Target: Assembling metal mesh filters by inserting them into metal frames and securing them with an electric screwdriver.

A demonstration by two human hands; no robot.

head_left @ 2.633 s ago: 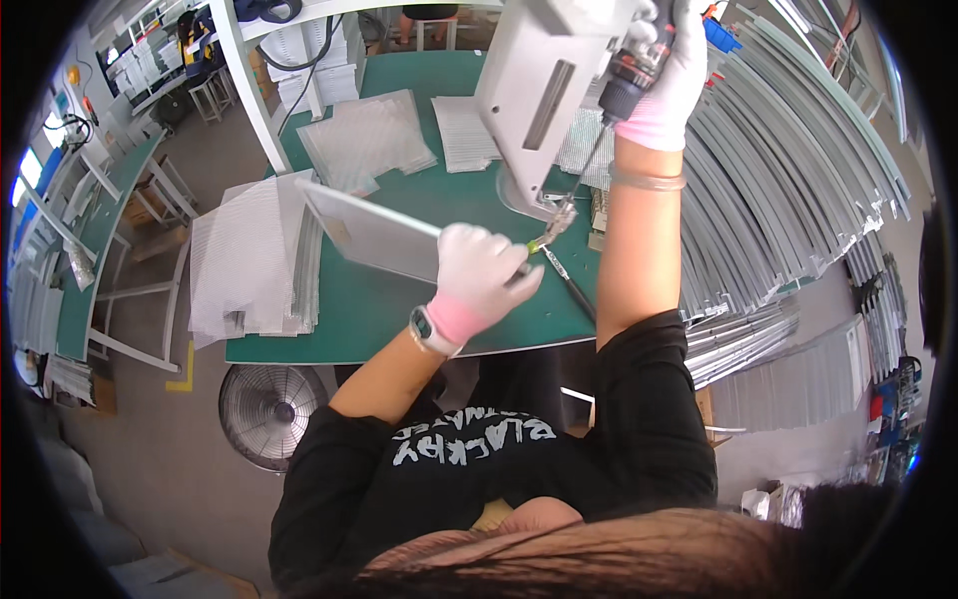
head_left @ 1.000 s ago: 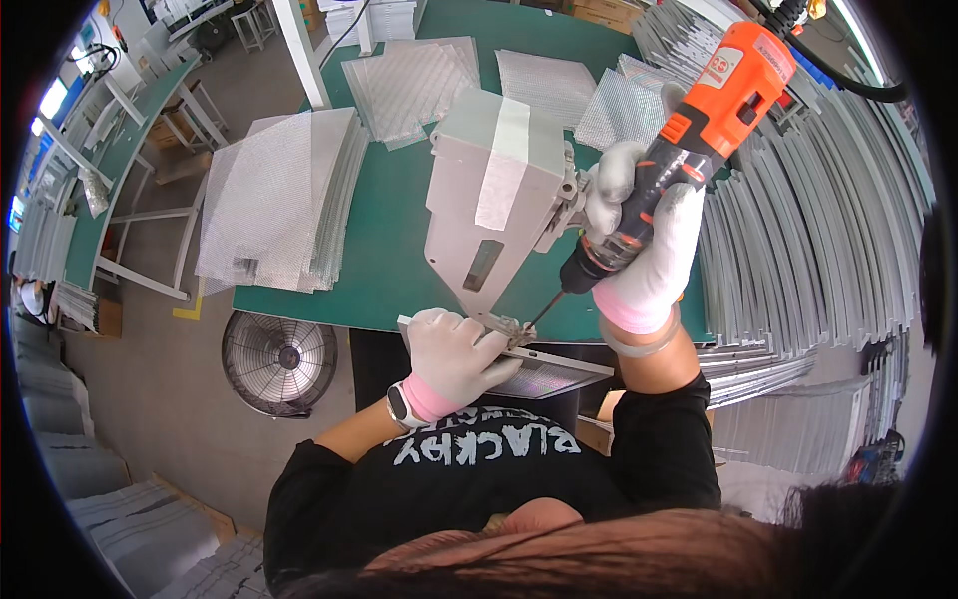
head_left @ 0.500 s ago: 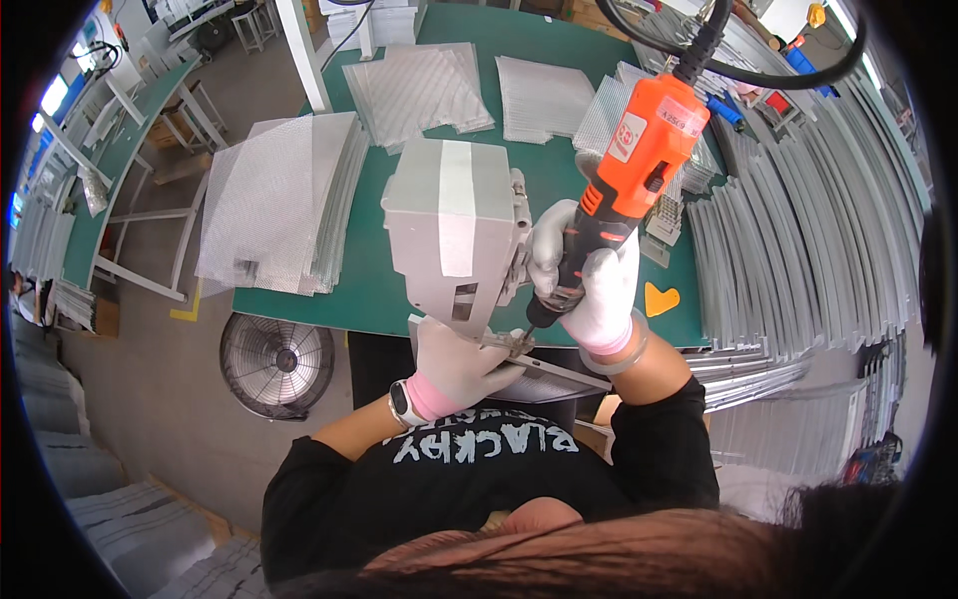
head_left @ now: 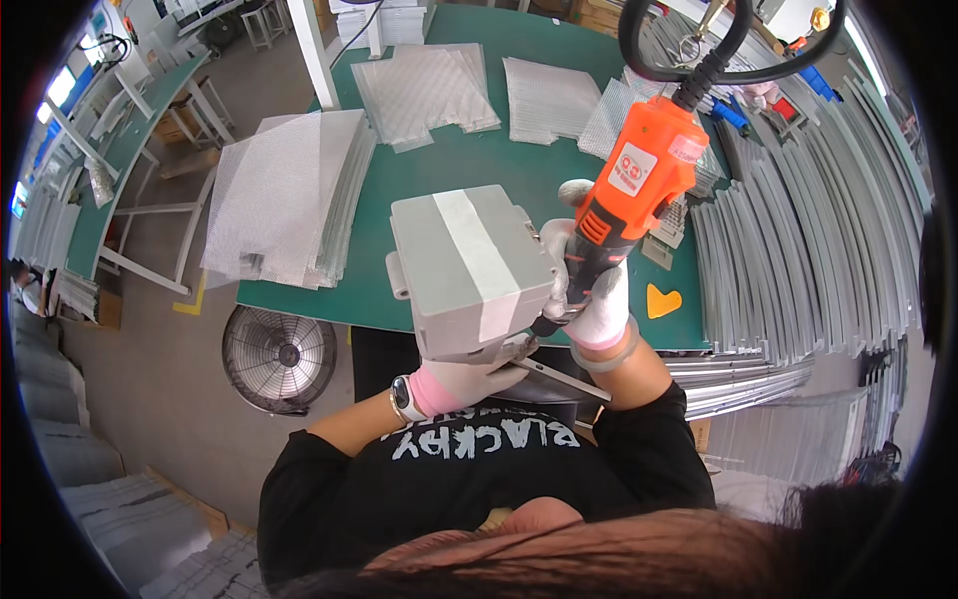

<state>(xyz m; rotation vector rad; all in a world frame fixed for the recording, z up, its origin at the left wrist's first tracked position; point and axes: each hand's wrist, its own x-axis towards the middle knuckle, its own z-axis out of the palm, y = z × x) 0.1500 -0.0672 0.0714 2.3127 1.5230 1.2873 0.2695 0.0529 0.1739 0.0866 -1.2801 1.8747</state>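
My right hand (head_left: 602, 317), in a white and pink glove, is wrapped round the dark lower body of an orange corded electric screwdriver (head_left: 639, 165). Its tip points down to the corner of a grey metal frame (head_left: 565, 380) near my lap. My left hand (head_left: 461, 382), gloved the same way, grips that frame close to the tip; some of its fingers are hidden. Above the left hand is a boxy grey device (head_left: 424, 240) with a white strip across its top. It tilts and covers part of the hand; what bears it is hidden.
On the green table (head_left: 449, 170) lie stacks of mesh sheets (head_left: 284, 195) and an orange-yellow heart-shaped piece (head_left: 663, 300). Many long grey strips (head_left: 798, 230) stand packed at the right. A black floor fan (head_left: 279, 357) stands at the left. The screwdriver's thick black cable (head_left: 738, 60) loops overhead.
The grey device has come nearer to me and tilted, now covering more of my left hand. The screwdriver has shifted slightly down and left, its tip still at the frame's corner.
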